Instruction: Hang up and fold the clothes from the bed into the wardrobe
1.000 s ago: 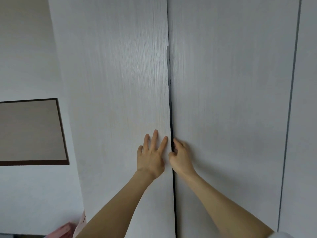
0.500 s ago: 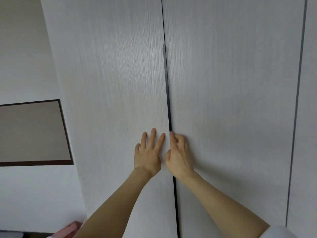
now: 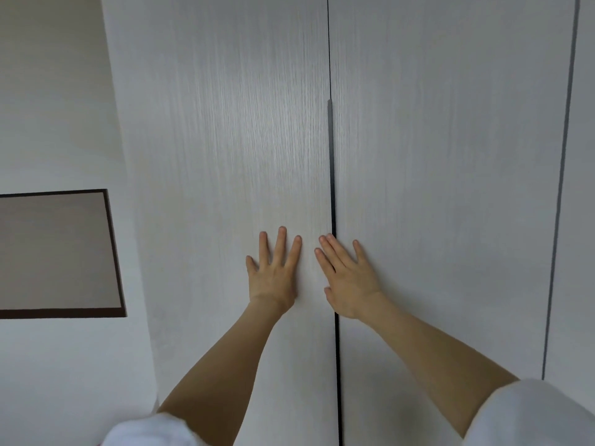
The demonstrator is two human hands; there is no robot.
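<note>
I see both hands flat on the closed wardrobe (image 3: 225, 140), low in the centre of the frame. My left hand (image 3: 274, 272) lies open on the left door (image 3: 225, 188), fingers spread and straight. My right hand (image 3: 346, 278) is open too, palm on the right door (image 3: 450, 188), its fingertips crossing the dark seam (image 3: 331, 172) (a slim handle strip runs along it). White sleeves (image 3: 531, 413) show at the bottom corners. A dark-framed panel (image 3: 58, 252) sits on the wall at the left edge.
</note>
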